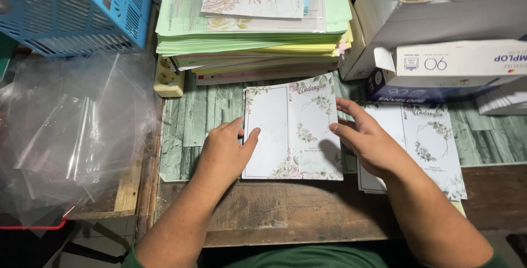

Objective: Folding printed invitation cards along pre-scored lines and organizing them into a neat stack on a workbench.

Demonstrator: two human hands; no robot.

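A white card (pixel 292 131) with floral print lies open flat on the wooden desk (pixel 285 213), a crease running down its middle. My left hand (pixel 226 150) rests flat at the card's left edge, thumb on the paper. My right hand (pixel 366 139) touches the card's right edge with spread fingertips. Under my right wrist lies a stack of matching floral cards (pixel 433 147).
Clear plastic sleeves (pixel 71 131) are piled at the left under a blue plastic basket (pixel 71 10). A tall pile of green and yellow papers (pixel 252 32) stands behind the card, beside a cream power socket (pixel 169 79). Cardboard and envelope boxes (pixel 444 65) fill the back right.
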